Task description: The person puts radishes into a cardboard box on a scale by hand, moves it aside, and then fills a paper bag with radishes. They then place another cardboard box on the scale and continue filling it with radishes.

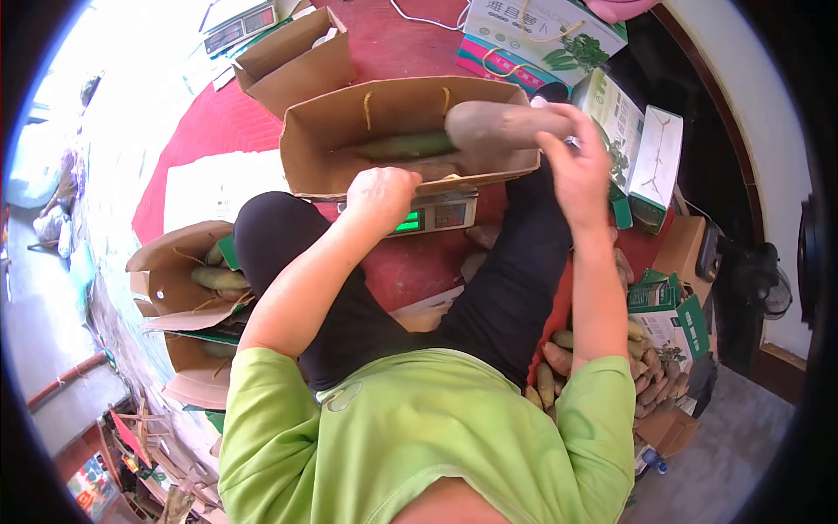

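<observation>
My right hand (583,157) grips a long, muddy brown radish (502,127), blurred by motion, above the right end of an open cardboard gift box (323,131). My left hand (382,196) is closed on the box's near rim. Inside lie a green radish (406,146) and a brownish one (428,171), partly behind the near wall. Two yellow cord handles show on the box's far wall. Beneath the box is a digital scale (445,216) with a lit green display, partly covered.
Another open box (292,65) stands beyond, near a second scale (240,31). Open boxes with radishes (218,279) stand at my left. A pile of radishes (650,371) lies at my right. Printed cartons (537,35) stand at the back right. A fan (759,279) is at far right.
</observation>
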`<action>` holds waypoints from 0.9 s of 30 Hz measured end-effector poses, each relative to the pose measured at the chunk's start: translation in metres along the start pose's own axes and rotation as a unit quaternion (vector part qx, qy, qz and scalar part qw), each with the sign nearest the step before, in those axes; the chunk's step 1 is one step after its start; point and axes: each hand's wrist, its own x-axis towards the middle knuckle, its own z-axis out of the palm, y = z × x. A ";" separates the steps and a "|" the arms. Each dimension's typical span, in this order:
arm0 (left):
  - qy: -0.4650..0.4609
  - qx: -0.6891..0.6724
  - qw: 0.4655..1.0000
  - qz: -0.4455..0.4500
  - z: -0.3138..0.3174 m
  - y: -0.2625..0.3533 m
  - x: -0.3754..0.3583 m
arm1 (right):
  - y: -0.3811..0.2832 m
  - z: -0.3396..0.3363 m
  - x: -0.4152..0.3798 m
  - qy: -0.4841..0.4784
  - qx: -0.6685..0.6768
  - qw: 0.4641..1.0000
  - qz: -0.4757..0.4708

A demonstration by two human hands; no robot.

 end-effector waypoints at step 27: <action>0.011 0.036 0.999 -0.006 -0.010 0.011 0.001 | 0.177 -0.120 -0.204 0.144 -0.128 0.937 0.291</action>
